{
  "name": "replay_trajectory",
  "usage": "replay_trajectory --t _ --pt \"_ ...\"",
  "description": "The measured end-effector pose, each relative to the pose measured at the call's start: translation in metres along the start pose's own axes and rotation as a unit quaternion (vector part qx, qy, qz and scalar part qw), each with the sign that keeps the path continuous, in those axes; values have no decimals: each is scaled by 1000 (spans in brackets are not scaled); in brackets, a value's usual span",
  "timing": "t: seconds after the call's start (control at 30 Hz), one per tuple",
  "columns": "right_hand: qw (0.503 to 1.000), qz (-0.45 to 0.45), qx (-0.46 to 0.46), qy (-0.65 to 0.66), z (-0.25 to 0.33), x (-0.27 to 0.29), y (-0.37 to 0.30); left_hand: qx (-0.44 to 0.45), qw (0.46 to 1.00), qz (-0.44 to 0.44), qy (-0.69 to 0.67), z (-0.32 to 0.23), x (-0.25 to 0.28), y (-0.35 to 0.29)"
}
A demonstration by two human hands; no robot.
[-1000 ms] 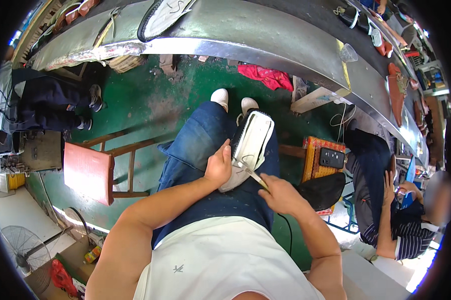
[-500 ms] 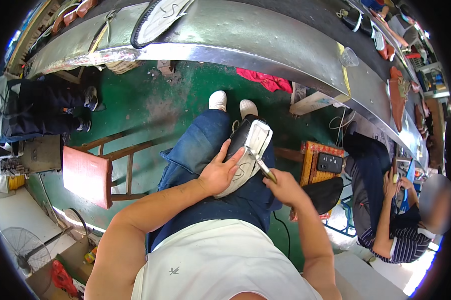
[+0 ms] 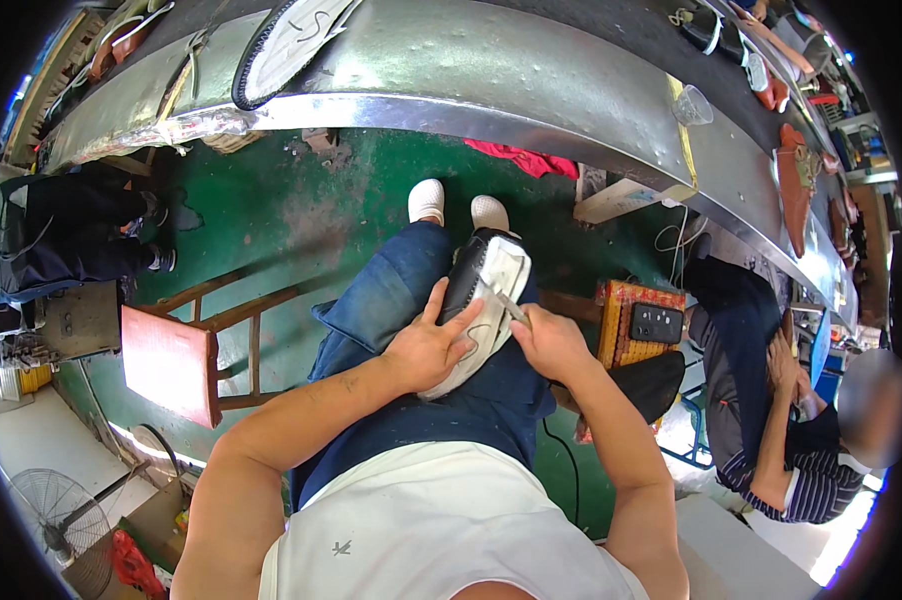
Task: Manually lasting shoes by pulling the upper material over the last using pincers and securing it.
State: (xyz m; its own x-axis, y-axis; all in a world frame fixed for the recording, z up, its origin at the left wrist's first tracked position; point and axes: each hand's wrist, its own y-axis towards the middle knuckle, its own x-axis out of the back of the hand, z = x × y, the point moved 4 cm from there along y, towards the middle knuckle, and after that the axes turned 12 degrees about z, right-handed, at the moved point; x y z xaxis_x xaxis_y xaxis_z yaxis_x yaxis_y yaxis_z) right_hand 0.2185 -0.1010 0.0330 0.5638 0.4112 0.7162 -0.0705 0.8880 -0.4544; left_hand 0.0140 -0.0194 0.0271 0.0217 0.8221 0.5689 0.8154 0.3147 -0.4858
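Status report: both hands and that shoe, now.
Left hand flat on the white shoe, pinning it on the lap. Right hand grips a thin tool, tip on the shoe. Nothing between hands and shoe.

Shoe (image 3: 479, 300) on lap, sole up, between both hands. Left hand (image 3: 426, 348) flat on shoe's left side; right hand (image 3: 549, 342) just right of shoe, tool (image 3: 504, 301) from it lying across sole. Feet (image 3: 458, 207) ahead of shoe, on floor (image 3: 261, 215). Workbench (image 3: 491, 75) beyond feet, spanning left to right. Stool (image 3: 186, 355) left of legs. Box (image 3: 639, 325) right of right hand, remote (image 3: 656, 322) on it. Another person (image 3: 781, 400) seated far right. Fan (image 3: 56, 515) at lower left.
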Motion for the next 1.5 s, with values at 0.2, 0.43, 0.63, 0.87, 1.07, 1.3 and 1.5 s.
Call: replay_trajectory --t 0.2,0.43,0.63,0.87,1.07,1.3,1.5 --pt "999 39 -1 -1 10 -12 -22 -49 997 23 47 -3 -2 -20" --pt "997 20 28 71 40 -31 -56 -58 982 -59 -169 28 -30 -36" --pt "996 3 20 83 43 -54 -72 -3 966 57 -252 15 -25 -40" --pt "932 -63 7 356 12 -73 -103 -79 988 -97 -92 -32 73 -76" --pt "859 -49 13 509 1 -88 -121 -242 915 -149 -286 -84 140 -50" --pt "947 -11 -66 314 25 -36 -119 -203 944 -39 -259 9 25 61" --pt "987 -42 53 148 29 -9 -105 -26 972 -160 -170 -3 4 -2"
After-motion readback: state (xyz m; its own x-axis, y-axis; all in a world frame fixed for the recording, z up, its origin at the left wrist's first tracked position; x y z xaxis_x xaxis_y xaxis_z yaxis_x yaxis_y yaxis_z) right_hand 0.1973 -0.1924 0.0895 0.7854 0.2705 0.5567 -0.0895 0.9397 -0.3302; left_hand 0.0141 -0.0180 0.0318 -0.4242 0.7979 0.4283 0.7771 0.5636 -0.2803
